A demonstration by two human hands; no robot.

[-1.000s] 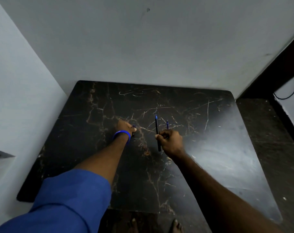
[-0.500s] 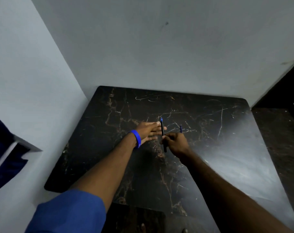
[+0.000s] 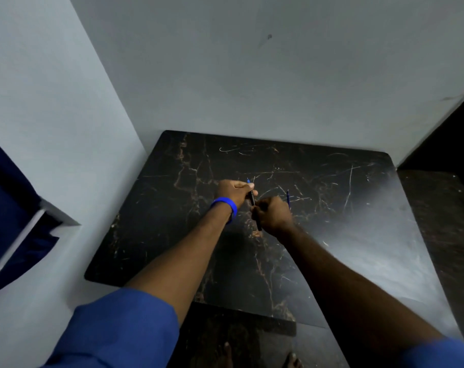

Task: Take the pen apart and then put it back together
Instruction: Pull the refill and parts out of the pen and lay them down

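At the left edge of the frame hangs a dark blue cloth [image 3: 5, 197] against the pale wall. Near the centre, over the black marbled desk [image 3: 345, 235], the left hand [image 3: 232, 193], a blue wristband [image 3: 225, 205] on its wrist, is closed around the upper part of the pen [image 3: 252, 196]. Just right of it, the right hand [image 3: 274, 215] grips the pen's lower part in a fist. A thin blue refill [image 3: 288, 198] shows just right of that hand; whether it lies on the desk or is held cannot be told.
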